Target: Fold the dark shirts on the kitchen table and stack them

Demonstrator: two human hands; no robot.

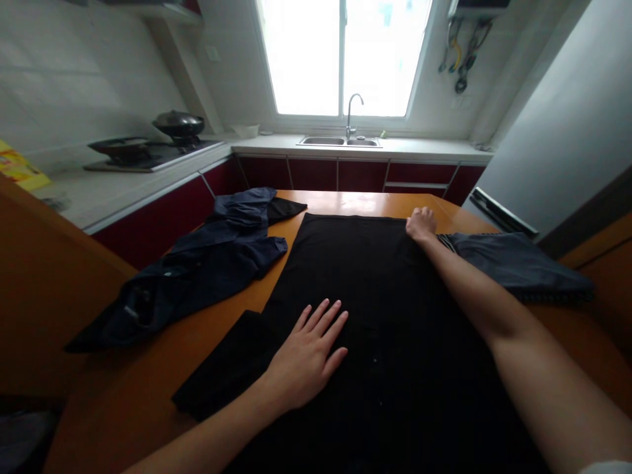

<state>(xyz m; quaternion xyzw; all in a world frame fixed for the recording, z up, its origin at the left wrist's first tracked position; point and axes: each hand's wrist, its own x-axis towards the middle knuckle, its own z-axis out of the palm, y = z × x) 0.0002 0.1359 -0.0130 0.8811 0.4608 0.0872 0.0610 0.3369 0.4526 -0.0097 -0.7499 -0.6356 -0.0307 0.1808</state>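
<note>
A black shirt (355, 276) lies spread over the table, its straight hem toward the window and one sleeve (222, 368) stretching out to the left. My left hand (309, 359) rests flat on the cloth left of the middle, fingers spread. At the far right corner of the hem, my right hand (422, 224) is closed on the edge of the shirt. Small buttons (375, 360) show near the middle of the garment. The near part of the shirt runs out of view at the bottom.
Dark blue clothing (197, 270) lies loosely heaped on the left of the orange wooden table (340, 199). Folded grey-blue fabric (518, 263) sits at the right. Beyond are a counter with a sink (340, 141), a stove (162, 153) with pans, and a fridge (548, 118).
</note>
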